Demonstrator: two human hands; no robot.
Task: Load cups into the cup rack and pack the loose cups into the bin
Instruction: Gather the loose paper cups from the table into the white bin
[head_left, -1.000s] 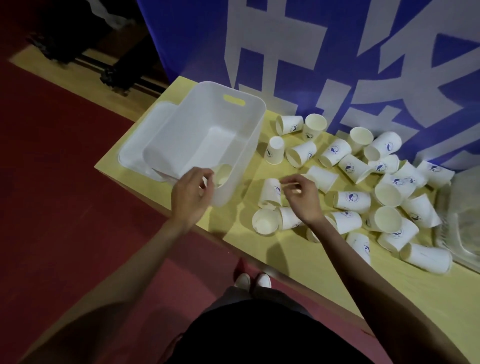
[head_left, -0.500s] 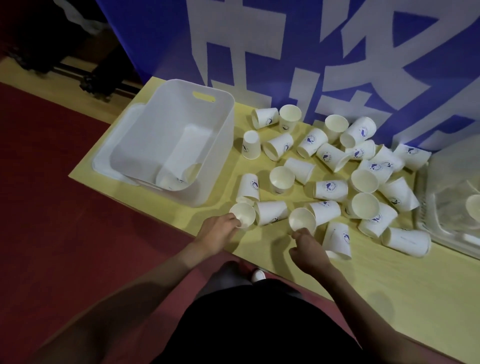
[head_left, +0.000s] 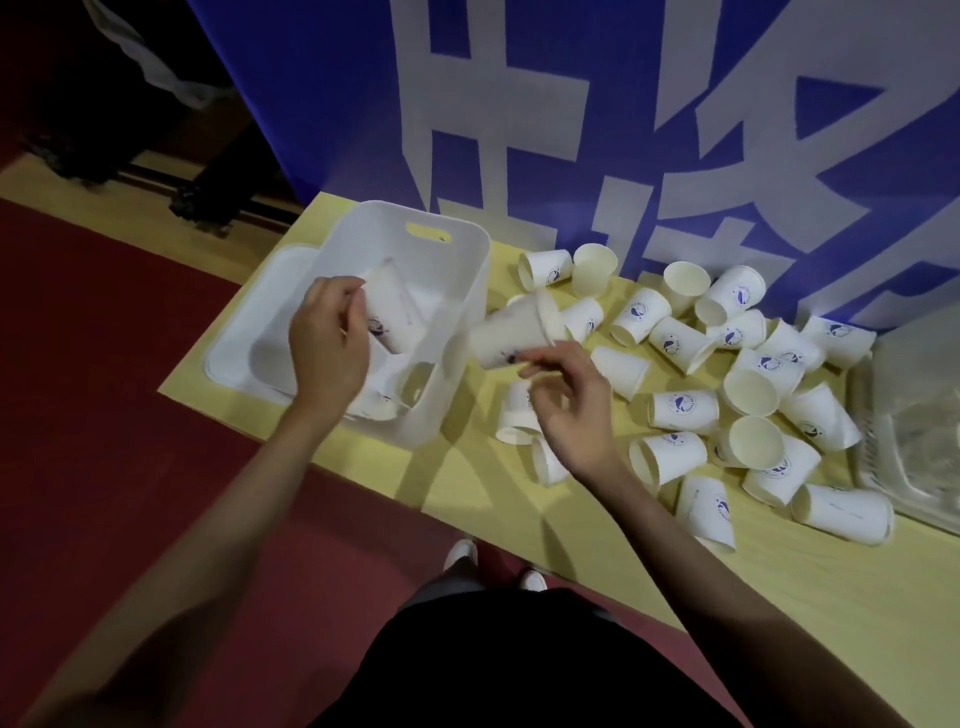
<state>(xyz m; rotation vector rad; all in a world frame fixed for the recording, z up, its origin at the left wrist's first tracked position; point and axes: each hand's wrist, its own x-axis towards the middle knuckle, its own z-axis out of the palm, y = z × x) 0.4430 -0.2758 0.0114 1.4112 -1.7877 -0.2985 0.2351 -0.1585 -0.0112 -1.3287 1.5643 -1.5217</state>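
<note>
A white plastic bin (head_left: 457, 291) stands at the left end of the yellow table (head_left: 779, 582). Over the bin's inside, my left hand (head_left: 327, 343) pinches a white paper cup (head_left: 387, 317) with a blue logo. My right hand (head_left: 566, 400) holds a second paper cup (head_left: 511, 335) on its side, just right of the bin's rim. One cup (head_left: 410, 384) lies on the bin floor. Several loose cups (head_left: 685, 410) are scattered over the table to the right. A clear plastic cup rack (head_left: 914, 431) sits at the far right edge.
The bin rests on a white lid (head_left: 234, 358). A blue banner with white characters (head_left: 623, 130) hangs behind the table. The table's near edge runs diagonally above a red floor (head_left: 130, 415). My shoes (head_left: 462, 553) show below.
Both hands picked cups from the table's near edge and moved up and left. The left hand now holds its cup over the bin, the right beside the rim.
</note>
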